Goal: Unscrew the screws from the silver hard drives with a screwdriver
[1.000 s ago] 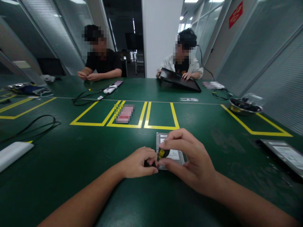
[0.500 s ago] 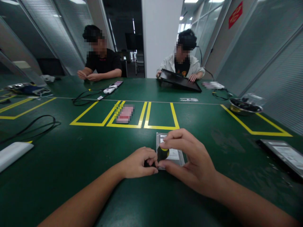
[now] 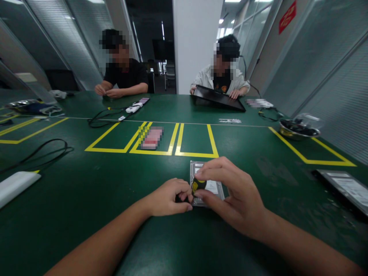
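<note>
At a green table (image 3: pixel 161 245), a right hand (image 3: pixel 235 191) pinches a black-and-yellow tool (image 3: pixel 199 184) between thumb and fingers over the left side of a labeled drive (image 3: pixel 214 188); the tool's lower end is hidden. The left hand (image 3: pixel 172 196) is curled at the drive's near left corner, with something dark under its fingers; whether it grips that cannot be told. The drive lies flat, just on the near side of frames of yellow tape (image 3: pixel 197 155), partly covered by both hands and the tool.

A pink-screened phone (image 3: pixel 152 138) lies inside the middle frame. To the right, well apart from the hands, sit another drive (image 3: pixel 347 188) and, beyond it, a metal bowl (image 3: pixel 299 134) of dark items. At left are a white device (image 3: pixel 18 188) and a looped black cable (image 3: pixel 61 151). Across the table, one person (image 3: pixel 126 76) in black holds both hands together, while another (image 3: pixel 224 78), in a pale jacket, props a dark panel (image 3: pixel 220 99) at a tilt.

Compared with half a second ago, the tool has turned, its yellow patch now facing the camera, and the right thumb sits slightly higher. The drive and left hand look unmoved.
</note>
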Motion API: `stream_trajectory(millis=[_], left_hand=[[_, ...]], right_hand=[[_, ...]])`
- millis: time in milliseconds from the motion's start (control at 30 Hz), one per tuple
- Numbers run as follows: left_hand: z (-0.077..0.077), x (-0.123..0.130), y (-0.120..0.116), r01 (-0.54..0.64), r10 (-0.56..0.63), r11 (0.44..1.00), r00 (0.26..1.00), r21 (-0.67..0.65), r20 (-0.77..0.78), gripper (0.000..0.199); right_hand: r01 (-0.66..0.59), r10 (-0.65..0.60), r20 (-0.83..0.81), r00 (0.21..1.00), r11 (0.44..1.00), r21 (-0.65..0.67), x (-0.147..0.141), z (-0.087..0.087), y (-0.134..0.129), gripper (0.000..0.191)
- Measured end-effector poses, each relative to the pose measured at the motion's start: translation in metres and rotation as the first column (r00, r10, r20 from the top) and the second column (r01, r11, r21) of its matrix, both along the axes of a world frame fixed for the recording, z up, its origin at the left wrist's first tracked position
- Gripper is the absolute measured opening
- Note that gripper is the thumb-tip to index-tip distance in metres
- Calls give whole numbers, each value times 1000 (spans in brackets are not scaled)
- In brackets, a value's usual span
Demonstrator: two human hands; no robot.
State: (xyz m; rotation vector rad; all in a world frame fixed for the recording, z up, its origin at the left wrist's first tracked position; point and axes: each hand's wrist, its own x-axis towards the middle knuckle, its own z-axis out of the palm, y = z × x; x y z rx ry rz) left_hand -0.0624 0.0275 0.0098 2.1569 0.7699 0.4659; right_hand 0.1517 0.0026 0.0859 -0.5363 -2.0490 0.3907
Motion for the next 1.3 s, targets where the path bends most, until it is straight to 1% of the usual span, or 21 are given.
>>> stream_trajectory(millis=[167, 233, 400, 500, 667, 800, 967, 1167, 1300], left_hand=[[1, 0, 0, -9, 9, 1000, 1000, 25, -21, 15], [0, 0, 0, -3, 3, 1000, 1000, 17, -15, 14], [-1, 0, -1, -7, 7, 1000, 1000, 14, -15, 16], [0, 0, -1, -23, 23, 1000, 999, 13, -27, 20], [-2, 0, 0, -20, 20, 1000, 1000, 20, -14, 17], [-2, 0, -1, -8, 8, 1000, 1000, 9, -7, 16], [0, 0, -1, -24, 24, 1000, 1000, -3, -3, 22], [2, 0, -1, -17, 17, 1000, 1000, -3, -12, 15], [2, 1, -1, -7, 7, 1000, 1000, 3, -5, 12]], right_hand=[[-51, 51, 10, 999, 999, -3, 1, 2, 0, 38], [-47, 47, 13, 999, 999, -13, 0, 1, 0, 37], [22, -22, 7, 1000, 1000, -20, 0, 0, -1, 30], [5, -5, 9, 1000, 1000, -4, -1, 0, -1, 29], [-56, 56, -1, 998, 998, 0, 0, 0, 1, 35], [-50, 50, 6, 999, 999, -3, 0, -1, 1, 32], [-44, 45, 12, 999, 998, -38, 1, -1, 0, 31], [-35, 39, 37, 999, 994, -104, 1, -3, -2, 40], [-40, 43, 39, 998, 997, -66, 2, -4, -1, 38]])
